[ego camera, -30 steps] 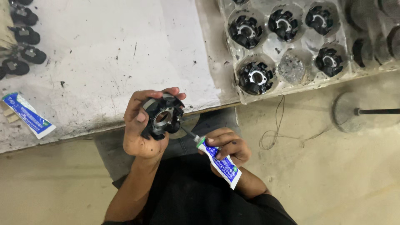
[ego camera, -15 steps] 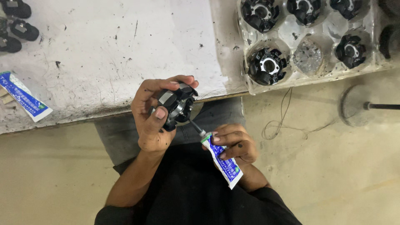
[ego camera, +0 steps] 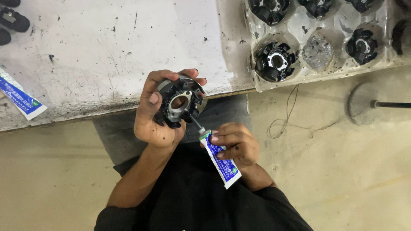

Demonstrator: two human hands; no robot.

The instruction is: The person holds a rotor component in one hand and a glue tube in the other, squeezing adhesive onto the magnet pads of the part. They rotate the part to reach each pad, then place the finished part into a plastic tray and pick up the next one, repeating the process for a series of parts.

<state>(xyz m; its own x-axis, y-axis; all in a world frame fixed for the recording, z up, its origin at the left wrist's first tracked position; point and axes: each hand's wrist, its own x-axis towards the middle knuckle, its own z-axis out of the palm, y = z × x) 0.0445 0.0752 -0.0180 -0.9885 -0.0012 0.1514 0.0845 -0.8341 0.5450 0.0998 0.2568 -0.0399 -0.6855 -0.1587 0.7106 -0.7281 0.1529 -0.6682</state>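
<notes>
Resting in the left hand (ego camera: 154, 122), black round part (ego camera: 180, 102) with metal centre ring.

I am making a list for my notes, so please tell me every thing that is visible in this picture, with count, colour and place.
round toothed part: one, black with a silver centre ring, held in the left hand above the lap
glue tube: one, white and blue with a grey nozzle touching the held part, in the right hand
second tube: one, white and blue, on the board at the left edge
board: one, white and stained, upper left
tray: one, clear plastic, upper right
parts in tray: at least five, black; some cut off
black pieces: about three, top left corner
wire: one, thin, on the floor
round base: one, grey, right edge
hands: left, right
</notes>
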